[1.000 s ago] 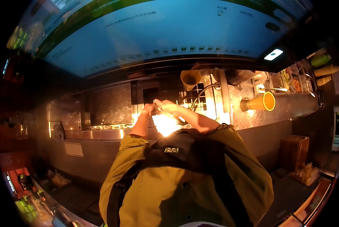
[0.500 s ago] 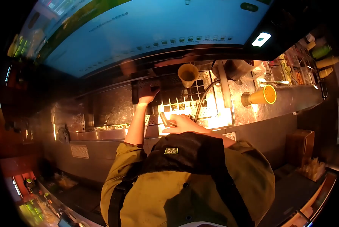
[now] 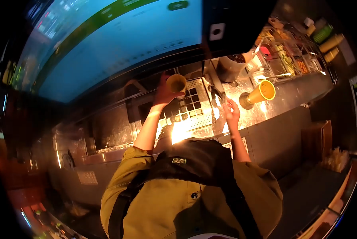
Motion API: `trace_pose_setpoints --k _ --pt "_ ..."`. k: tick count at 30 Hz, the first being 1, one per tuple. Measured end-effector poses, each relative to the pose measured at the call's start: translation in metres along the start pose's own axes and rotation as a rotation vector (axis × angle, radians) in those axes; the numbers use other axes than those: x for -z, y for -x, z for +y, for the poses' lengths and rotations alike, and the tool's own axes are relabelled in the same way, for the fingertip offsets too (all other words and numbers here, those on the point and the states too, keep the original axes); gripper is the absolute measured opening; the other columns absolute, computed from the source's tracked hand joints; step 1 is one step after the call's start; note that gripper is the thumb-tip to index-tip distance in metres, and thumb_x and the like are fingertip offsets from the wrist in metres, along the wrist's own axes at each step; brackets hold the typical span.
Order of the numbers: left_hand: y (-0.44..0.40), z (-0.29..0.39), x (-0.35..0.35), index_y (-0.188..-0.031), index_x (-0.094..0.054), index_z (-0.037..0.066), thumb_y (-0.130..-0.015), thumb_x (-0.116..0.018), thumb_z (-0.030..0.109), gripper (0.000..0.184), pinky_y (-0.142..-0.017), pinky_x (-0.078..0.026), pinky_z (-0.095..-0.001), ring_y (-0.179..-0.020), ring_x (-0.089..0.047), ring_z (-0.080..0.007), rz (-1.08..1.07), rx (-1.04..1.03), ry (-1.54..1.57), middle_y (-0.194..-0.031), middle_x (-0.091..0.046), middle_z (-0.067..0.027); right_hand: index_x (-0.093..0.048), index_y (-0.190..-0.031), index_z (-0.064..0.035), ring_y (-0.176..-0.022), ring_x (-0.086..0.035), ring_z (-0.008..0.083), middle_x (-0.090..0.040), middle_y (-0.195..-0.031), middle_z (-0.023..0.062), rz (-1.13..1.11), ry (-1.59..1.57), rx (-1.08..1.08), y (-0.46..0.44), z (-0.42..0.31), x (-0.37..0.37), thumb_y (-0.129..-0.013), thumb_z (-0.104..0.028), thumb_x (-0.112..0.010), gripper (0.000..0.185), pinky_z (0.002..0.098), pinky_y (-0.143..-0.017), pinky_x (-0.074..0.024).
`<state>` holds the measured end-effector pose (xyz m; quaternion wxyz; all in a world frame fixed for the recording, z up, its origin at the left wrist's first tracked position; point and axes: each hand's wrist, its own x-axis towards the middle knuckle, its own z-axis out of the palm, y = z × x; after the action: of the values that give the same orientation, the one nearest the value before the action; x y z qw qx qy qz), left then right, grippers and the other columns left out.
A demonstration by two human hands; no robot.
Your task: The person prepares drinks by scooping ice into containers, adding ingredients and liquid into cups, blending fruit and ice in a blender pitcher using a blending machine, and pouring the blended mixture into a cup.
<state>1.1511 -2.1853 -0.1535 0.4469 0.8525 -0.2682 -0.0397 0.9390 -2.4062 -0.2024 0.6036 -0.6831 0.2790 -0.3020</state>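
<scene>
My left hand (image 3: 164,95) is wrapped around a yellowish cup (image 3: 176,85) over the back of a perforated metal drain tray (image 3: 200,113). The cup's open top faces me; what is inside is too dark to tell. To the right, my right hand (image 3: 231,112) has its fingers closed on the end of a dark curved hose-like piece (image 3: 216,91). Its exact kind cannot be made out. Just right of that hand, a yellow cup (image 3: 267,90) sits tilted on a dark round base (image 3: 246,101) on the metal counter.
A large lit screen (image 3: 118,51) overhangs the counter's back. A metal container (image 3: 227,71) stands behind my right hand. Farther right are food trays (image 3: 288,59) with colourful contents. A cardboard box (image 3: 317,137) stands at the lower right.
My left hand has moved right and taken hold of the cup. My right hand has moved right, from a small cylindrical object near the counter's front to the dark hose. The view has turned.
</scene>
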Motion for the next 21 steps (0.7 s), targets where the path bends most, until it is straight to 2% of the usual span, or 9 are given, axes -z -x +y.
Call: trace_pose_setpoints --k 3,4,5,6,8,10,13,16,21 --pt "0.0 0.011 -0.004 -0.14 -0.012 0.001 -0.049 -0.089 0.024 0.121 -0.092 -0.043 -0.0342 -0.105 -0.053 -0.0257 0.021 -0.019 0.005 -0.113 -0.051 -0.0131 -0.054 -0.108 -0.0024 -0.088 -0.055 0.0161 -0.058 -0.097 0.0076 0.152 0.042 -0.026 -0.011 0.033 0.028 -0.076 -0.006 -0.069 0.035 0.0277 -0.075 -0.0463" --pt "0.001 0.012 -0.004 -0.14 -0.012 0.001 -0.05 -0.089 0.024 0.12 -0.091 -0.043 -0.034 -0.105 -0.053 -0.0254 0.033 -0.021 0.009 -0.113 -0.051 -0.0133 -0.049 -0.11 -0.0043 -0.086 -0.054 0.0153 -0.057 -0.096 0.0078 0.188 -0.072 -0.172 -0.022 0.074 0.048 -0.075 -0.003 -0.069 0.04 0.0262 -0.072 -0.0474" --pt "0.0 0.013 -0.005 -0.139 -0.012 0.001 -0.05 -0.088 0.024 0.12 -0.092 -0.043 -0.0338 -0.104 -0.054 -0.0251 0.032 -0.02 0.021 -0.113 -0.051 -0.0131 -0.045 -0.112 -0.0033 -0.086 -0.054 0.0146 -0.054 -0.097 0.0092 0.253 -0.217 -0.323 -0.023 0.052 0.058 -0.074 0.0 -0.07 0.046 0.0241 -0.069 -0.0479" --pt "0.001 0.014 -0.005 -0.139 -0.012 0.001 -0.051 -0.088 0.023 0.119 -0.092 -0.043 -0.0336 -0.104 -0.054 -0.0249 0.035 -0.017 0.034 -0.113 -0.051 -0.0128 -0.043 -0.112 -0.0005 -0.086 -0.054 0.0152 -0.052 -0.102 0.0121 0.348 -0.186 -0.184 -0.03 0.064 0.071 -0.071 0.0 -0.072 0.05 0.0241 -0.069 -0.0482" --pt "0.001 0.013 -0.005 -0.139 -0.012 0.002 -0.052 -0.088 0.023 0.118 -0.092 -0.043 -0.0333 -0.105 -0.054 -0.0245 0.045 -0.013 0.056 -0.114 -0.051 -0.0123 -0.041 -0.116 0.0008 -0.095 -0.052 0.022 -0.05 -0.107 0.0142 0.453 0.014 -0.192 -0.042 0.047 0.091 -0.064 -0.005 -0.08 0.065 0.0357 -0.086 -0.044" --pt "0.001 0.011 -0.006 -0.139 -0.012 0.002 -0.052 -0.088 0.022 0.117 -0.092 -0.043 -0.033 -0.105 -0.054 -0.0243 0.055 -0.016 0.073 -0.114 -0.052 -0.0115 -0.038 -0.121 0.0004 -0.104 -0.049 0.0247 -0.048 -0.113 0.0158 0.465 -0.046 -0.035 -0.059 0.055 0.104 -0.061 -0.006 -0.082 0.075 0.0382 -0.093 -0.0386" --pt "0.002 0.012 -0.006 -0.138 -0.012 0.003 -0.054 -0.087 0.021 0.115 -0.092 -0.043 -0.0328 -0.106 -0.054 -0.0236 0.044 0.003 0.104 -0.115 -0.052 -0.0101 -0.03 -0.127 -0.002 -0.11 -0.048 0.0287 -0.043 -0.123 0.0159 0.319 -0.014 0.064 -0.079 0.047 0.113 -0.057 -0.007 -0.084 0.088 0.0392 -0.093 -0.0415" --pt "-0.001 -0.003 -0.009 -0.138 -0.012 0.004 -0.055 -0.087 0.02 0.112 -0.093 -0.042 -0.0325 -0.107 -0.054 -0.0228 0.021 -0.023 0.132 -0.118 -0.051 -0.0096 -0.03 -0.127 -0.0023 -0.109 -0.048 0.0273 -0.044 -0.122 0.0155 0.166 0.046 0.003 -0.095 0.042 0.117 -0.056 -0.007 -0.085 0.089 0.0372 -0.091 -0.0426" --pt "0.003 0.003 -0.008 -0.137 -0.014 0.004 -0.056 -0.086 0.019 0.109 -0.094 -0.042 -0.0323 -0.108 -0.053 -0.0222 0.016 0.014 0.145 -0.119 -0.052 -0.0097 -0.04 -0.12 0.0002 -0.107 -0.05 0.0226 -0.049 -0.117 0.0127 0.198 -0.043 -0.033 -0.108 0.058 0.11 -0.06 -0.01 -0.084 0.075 0.0351 -0.09 -0.0425"
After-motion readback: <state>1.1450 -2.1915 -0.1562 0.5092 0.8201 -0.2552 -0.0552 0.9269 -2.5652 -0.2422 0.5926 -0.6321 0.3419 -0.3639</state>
